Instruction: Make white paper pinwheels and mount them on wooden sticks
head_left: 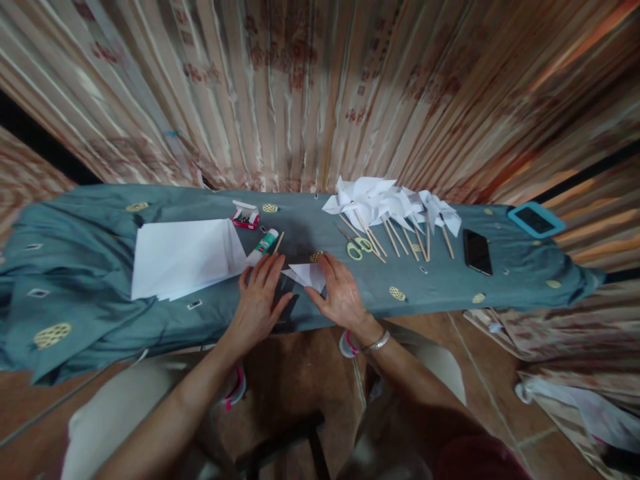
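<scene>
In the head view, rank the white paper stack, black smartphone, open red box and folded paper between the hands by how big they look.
1. White paper stack
2. Black smartphone
3. Open red box
Unranked: folded paper, since the right hand seems to cover part of it.

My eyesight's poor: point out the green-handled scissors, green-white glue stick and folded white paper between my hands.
Green-handled scissors (357, 241), head view, near handles' junction.
Green-white glue stick (263, 247), head view, tube's middle.
Folded white paper (309, 273), head view, upper face.
</scene>
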A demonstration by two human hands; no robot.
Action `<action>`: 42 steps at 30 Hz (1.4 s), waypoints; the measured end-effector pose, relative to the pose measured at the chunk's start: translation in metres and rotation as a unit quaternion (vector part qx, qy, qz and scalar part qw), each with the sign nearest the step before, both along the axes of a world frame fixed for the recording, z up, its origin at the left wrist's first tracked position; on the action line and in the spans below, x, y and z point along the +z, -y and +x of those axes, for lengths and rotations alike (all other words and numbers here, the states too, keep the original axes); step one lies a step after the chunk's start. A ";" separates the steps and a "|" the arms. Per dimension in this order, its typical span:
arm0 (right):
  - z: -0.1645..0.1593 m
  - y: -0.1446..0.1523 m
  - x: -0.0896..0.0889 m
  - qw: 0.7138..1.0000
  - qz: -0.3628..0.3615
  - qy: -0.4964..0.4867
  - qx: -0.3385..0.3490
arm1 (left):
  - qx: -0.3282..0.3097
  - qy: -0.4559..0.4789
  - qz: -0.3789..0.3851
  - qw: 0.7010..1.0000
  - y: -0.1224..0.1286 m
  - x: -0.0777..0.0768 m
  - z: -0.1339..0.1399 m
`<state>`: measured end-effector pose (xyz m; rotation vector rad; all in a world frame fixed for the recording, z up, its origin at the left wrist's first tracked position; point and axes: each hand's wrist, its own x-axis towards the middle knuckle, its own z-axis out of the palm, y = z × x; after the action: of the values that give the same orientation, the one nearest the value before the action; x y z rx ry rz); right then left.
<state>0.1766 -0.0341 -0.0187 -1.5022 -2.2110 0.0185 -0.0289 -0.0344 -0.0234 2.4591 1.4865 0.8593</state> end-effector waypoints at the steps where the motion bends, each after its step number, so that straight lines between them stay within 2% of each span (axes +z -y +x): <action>1: -0.001 -0.002 0.001 1.000 0.002 -0.004 0.001 | -0.002 0.019 -0.012 1.000 -0.001 -0.001 0.001; 6: 0.008 -0.013 0.009 0.999 -0.003 -0.036 -0.018 | -0.016 0.138 -0.094 0.986 -0.003 0.001 0.008; 9: 0.020 -0.020 0.017 0.988 0.003 -0.142 -0.052 | 0.000 0.251 -0.170 0.953 -0.006 0.010 0.017; 11: 0.027 -0.025 0.022 0.967 -0.017 -0.243 -0.069 | 0.024 0.376 -0.225 0.898 -0.009 0.016 0.023; 14: 0.030 -0.031 0.027 0.915 -0.075 -0.391 -0.070 | 0.056 0.548 -0.299 0.779 -0.016 0.023 0.032; 18: 0.024 -0.036 0.028 0.840 -0.151 -0.518 -0.048 | 0.067 0.652 -0.406 0.637 -0.020 0.033 0.038; 20: 0.021 -0.037 0.028 0.809 -0.179 -0.558 -0.044 | 0.056 0.673 -0.445 0.589 -0.020 0.038 0.040; 22: 0.020 -0.037 0.028 0.786 -0.193 -0.585 -0.052 | 0.039 0.686 -0.464 0.559 -0.019 0.042 0.040; 25: 0.021 -0.037 0.028 0.760 -0.198 -0.614 -0.073 | 0.014 0.697 -0.467 0.545 -0.018 0.044 0.039; 28: 0.022 -0.037 0.028 0.746 -0.195 -0.633 -0.075 | 0.008 0.697 -0.461 0.550 -0.018 0.041 0.038; 35: 0.017 -0.035 0.028 0.733 -0.199 -0.648 -0.056 | 0.016 0.690 -0.456 0.562 -0.017 0.035 0.037; 42: 0.013 -0.037 0.025 0.723 -0.218 -0.654 -0.048 | 0.011 0.698 -0.461 0.549 -0.018 0.034 0.038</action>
<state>0.1895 0.0026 0.0063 -1.1234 -0.9422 1.2340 0.0090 -0.0167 0.0110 0.4602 0.7887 1.0903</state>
